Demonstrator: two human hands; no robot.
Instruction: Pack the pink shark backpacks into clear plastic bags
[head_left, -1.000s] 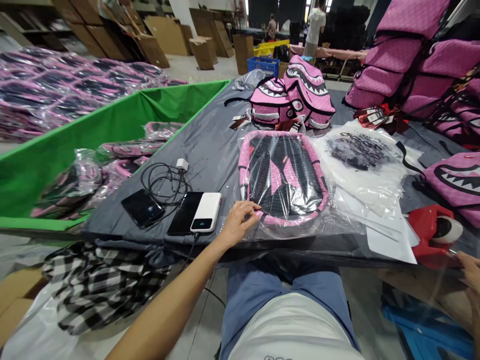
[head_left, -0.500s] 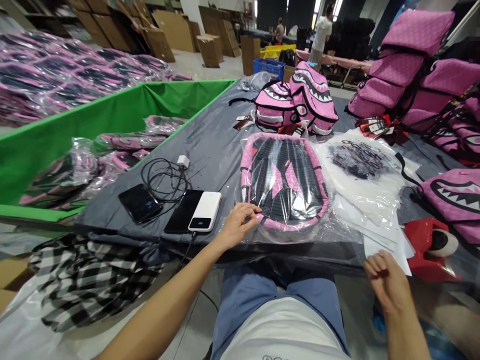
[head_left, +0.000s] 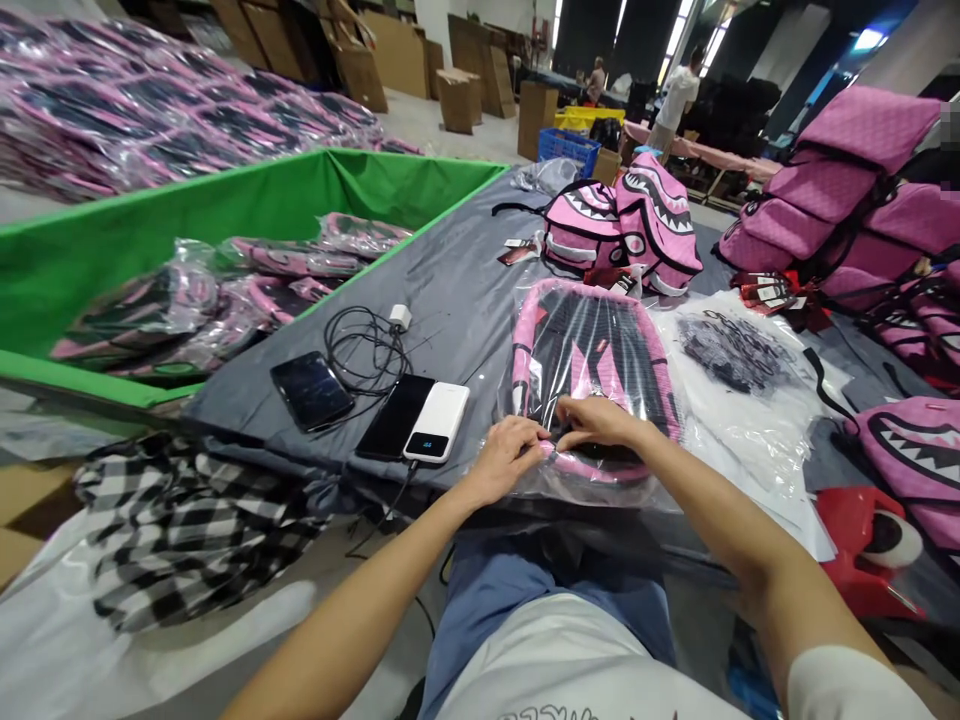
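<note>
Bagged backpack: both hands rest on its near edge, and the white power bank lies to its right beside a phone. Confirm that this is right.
Not quite. In the head view the white power bank lies to the left of the bagged backpack, not its right, beside a phone. The rest holds: the left hand and right hand both rest on its near edge.

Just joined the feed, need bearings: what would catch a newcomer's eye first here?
Both hands, left hand and right hand, meet on the near edge of a pink bagged backpack lying on the grey table. Left of it lie two phones and a white power bank; a green bin holds more bagged packs.
</note>
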